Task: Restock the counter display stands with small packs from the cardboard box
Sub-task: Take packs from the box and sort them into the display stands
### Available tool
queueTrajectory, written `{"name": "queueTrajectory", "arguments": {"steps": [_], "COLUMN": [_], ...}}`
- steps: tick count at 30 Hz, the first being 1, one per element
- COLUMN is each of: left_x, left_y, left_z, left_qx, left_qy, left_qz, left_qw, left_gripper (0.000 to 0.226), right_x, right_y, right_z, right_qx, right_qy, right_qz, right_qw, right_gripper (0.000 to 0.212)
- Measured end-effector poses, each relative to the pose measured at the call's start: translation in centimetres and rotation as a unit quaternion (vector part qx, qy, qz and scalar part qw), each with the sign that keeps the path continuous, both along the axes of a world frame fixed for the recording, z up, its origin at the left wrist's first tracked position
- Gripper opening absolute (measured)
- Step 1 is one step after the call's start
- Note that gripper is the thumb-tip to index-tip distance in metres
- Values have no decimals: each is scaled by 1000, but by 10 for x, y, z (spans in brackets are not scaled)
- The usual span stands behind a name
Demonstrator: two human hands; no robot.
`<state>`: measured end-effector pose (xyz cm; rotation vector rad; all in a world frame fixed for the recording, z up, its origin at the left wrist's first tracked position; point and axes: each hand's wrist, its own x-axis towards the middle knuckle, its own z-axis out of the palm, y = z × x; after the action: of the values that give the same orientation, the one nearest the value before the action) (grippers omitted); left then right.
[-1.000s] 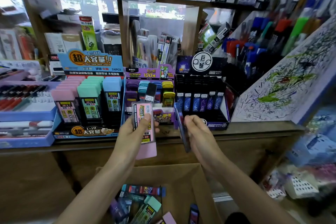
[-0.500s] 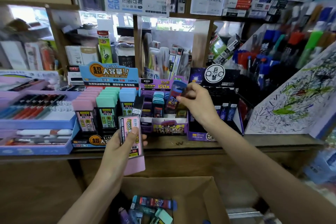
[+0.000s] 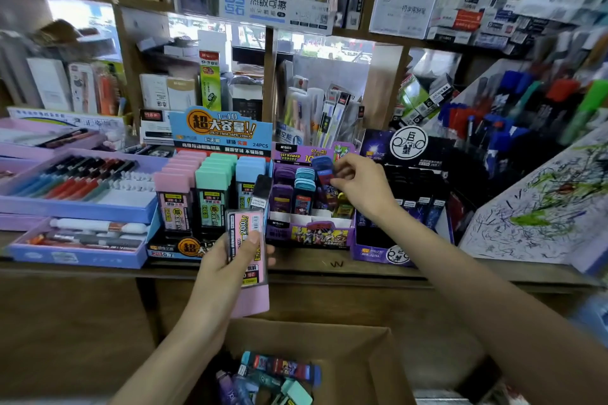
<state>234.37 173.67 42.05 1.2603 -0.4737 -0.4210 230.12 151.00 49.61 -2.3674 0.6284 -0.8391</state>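
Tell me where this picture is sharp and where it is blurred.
Head view: sharpest mid-frame, where the left hand holds the pink pack; the right hand, pinching a blue pack, is slightly smeared; the pens at far right blur heavily; the window behind is overexposed.

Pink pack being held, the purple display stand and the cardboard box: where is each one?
pink pack (image 3: 241, 227): head view, on its printed label near the top.
purple display stand (image 3: 312, 235): head view, on its front wall.
cardboard box (image 3: 355, 362): head view, on its bare inner right wall.
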Motion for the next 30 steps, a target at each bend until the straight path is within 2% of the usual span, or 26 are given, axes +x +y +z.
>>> {"name": "queueTrajectory", "arguments": {"steps": [4,14,16,19,23,26,30], "left_x": [1,5,7,10,13,15,15], "left_y": [1,-1,-1,-3,-7,-8,-11], "left_z": [-2,6,11,17,22,25,26], "left_qx": [3,-15,-17,-15,-10,-9,-4], "left_qy": [2,5,4,-3,-3,-2,-1], "left_qz": [3,1,-1,-5,-13,-15,-17], "left_qw": [1000,1000,1000,1000,1000,1000,1000], "left_gripper": [34,31,31,28,25,27,25], "right_x": [1,7,4,0,-1,3,10], "right_y": [-3,-2,-2,-2,0,-3,-6], "right_z": [6,7,8,7,-2,-1,5], "right_qx": [40,-60,-58,-56,-116,-204,-271], "right_qy": [-22,18,15,32,78,96,143], "right_qz": [10,4,8,26,13,-2,-11], "right_qw": [999,998,998,998,990,974,952], "right_gripper": [15,39,36,21,14,18,24]}}
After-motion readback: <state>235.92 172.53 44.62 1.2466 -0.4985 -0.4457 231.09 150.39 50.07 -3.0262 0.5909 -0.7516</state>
